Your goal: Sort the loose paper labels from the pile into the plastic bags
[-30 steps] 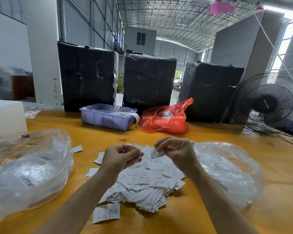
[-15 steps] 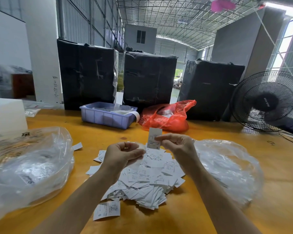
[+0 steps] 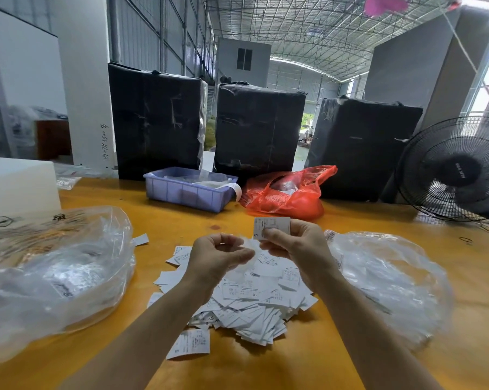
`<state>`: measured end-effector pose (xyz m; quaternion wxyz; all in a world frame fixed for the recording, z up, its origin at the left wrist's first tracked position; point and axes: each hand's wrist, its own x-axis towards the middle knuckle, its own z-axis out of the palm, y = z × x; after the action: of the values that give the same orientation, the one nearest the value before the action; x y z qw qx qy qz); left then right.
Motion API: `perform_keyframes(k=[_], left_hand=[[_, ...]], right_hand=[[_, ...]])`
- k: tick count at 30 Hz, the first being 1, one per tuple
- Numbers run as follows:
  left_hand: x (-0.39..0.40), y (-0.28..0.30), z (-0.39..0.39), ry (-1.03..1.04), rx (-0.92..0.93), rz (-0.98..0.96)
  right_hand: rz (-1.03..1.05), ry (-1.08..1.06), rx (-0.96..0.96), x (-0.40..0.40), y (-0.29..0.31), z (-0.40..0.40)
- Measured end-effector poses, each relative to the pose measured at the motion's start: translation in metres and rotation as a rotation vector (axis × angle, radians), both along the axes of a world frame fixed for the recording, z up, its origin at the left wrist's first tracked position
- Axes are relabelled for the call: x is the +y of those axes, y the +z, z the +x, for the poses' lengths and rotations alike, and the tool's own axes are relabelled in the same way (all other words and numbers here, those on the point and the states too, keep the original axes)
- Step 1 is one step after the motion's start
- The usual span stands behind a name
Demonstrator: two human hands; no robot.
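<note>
A pile of white paper labels (image 3: 251, 302) lies on the orange table (image 3: 266, 367) in front of me. My right hand (image 3: 299, 246) is raised above the pile's far edge and pinches one label (image 3: 271, 226) upright, with "S" printed on it. My left hand (image 3: 218, 257) hovers just left of it with its fingers curled and thumb at the fingertips; nothing shows clearly in it. A large clear plastic bag (image 3: 54, 277) holding labels lies to the left. A second clear bag (image 3: 392, 285) lies to the right.
Single labels lie apart from the pile at the near side (image 3: 190, 343) and at the left (image 3: 140, 239). A purple bin (image 3: 187, 194), a red plastic bag (image 3: 288, 199), black wrapped bales (image 3: 156, 122), a fan (image 3: 457, 170) and a white box (image 3: 18, 187) line the table's far side.
My right hand has picked one label out of the pile and raised it upright. My left hand rose a little and stayed beside it.
</note>
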<state>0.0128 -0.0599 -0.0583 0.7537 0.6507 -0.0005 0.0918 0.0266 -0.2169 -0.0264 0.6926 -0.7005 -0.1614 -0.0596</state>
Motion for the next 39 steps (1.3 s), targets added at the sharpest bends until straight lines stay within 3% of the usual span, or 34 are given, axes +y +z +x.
perform_keyframes(k=[17,31,39], left_hand=[[0.001,0.0,0.0,0.004,0.011,-0.038],[-0.002,0.003,-0.004,-0.056,0.039,-0.074],[-0.001,0.006,-0.008,-0.053,0.043,-0.134]], right_hand=[[-0.221,-0.061,-0.162,0.004,-0.004,-0.002],[-0.249,0.24,0.18,-0.002,-0.001,-0.002],[-0.081,-0.007,0.048,-0.007,0.002,0.003]])
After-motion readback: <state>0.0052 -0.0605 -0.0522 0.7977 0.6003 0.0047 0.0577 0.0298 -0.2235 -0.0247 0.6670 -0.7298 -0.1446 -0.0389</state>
